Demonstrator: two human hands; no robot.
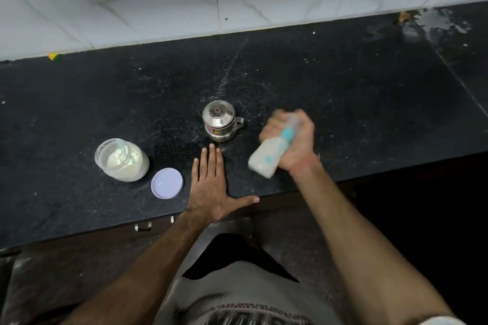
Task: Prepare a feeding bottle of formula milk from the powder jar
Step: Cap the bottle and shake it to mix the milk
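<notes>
Head view: feeding bottle (272, 152) clenched in my right hand (293, 140), mid-shake by the look of the blur.

Right of the steel pot (221, 121), I grip the bottle around its teal collar end; its long axis slants down and left, milky base toward me. My left hand (211, 187) lies flat and released on the counter (343, 103) just in front of the pot, nearer the powder jar (121, 159) and its lid (167, 183), both off to the pot's left.

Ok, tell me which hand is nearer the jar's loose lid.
Left. The left hand lies flat on the counter right beside the lid; the right hand is farther off, past the steel pot, gripping the bottle.
</notes>
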